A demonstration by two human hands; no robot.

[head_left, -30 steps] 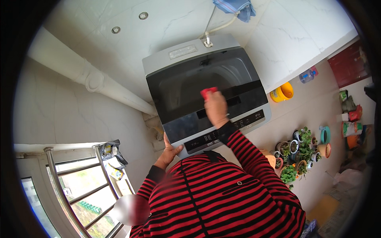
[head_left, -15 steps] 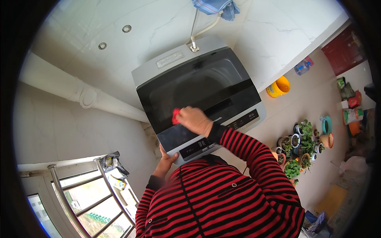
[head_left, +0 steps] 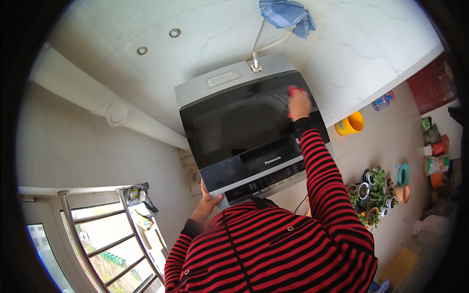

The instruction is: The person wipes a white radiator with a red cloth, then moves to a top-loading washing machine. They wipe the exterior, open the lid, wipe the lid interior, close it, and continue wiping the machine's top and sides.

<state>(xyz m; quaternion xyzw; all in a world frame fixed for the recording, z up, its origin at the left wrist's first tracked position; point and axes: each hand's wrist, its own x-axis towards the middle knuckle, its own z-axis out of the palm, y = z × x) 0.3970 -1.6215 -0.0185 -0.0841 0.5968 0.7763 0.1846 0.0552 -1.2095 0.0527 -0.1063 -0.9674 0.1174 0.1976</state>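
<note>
A grey top-loading washing machine (head_left: 224,168) with a dark glossy lid (head_left: 239,119) stands in front of me, its lid down. My right hand (head_left: 299,105) is closed on a red cloth (head_left: 293,91), pressed to the lid's right side near the far corner. Most of the cloth is hidden under the fingers. At the machine's near left corner, my left hand (head_left: 207,206) grips the edge, thumb on top by the control panel (head_left: 268,181) and fingers along the side.
A hose tap (head_left: 255,64) joins the machine's back, below a hanging blue cloth (head_left: 288,15). A white pipe (head_left: 117,113) runs along the left. On the right floor are a yellow bucket (head_left: 350,124) and several potted plants (head_left: 376,193). A metal railing (head_left: 105,212) guards the window.
My right hand has swept the red cloth from the lid's near left part to its far right. The left hand stays on the corner. The whole view has shifted slightly.
</note>
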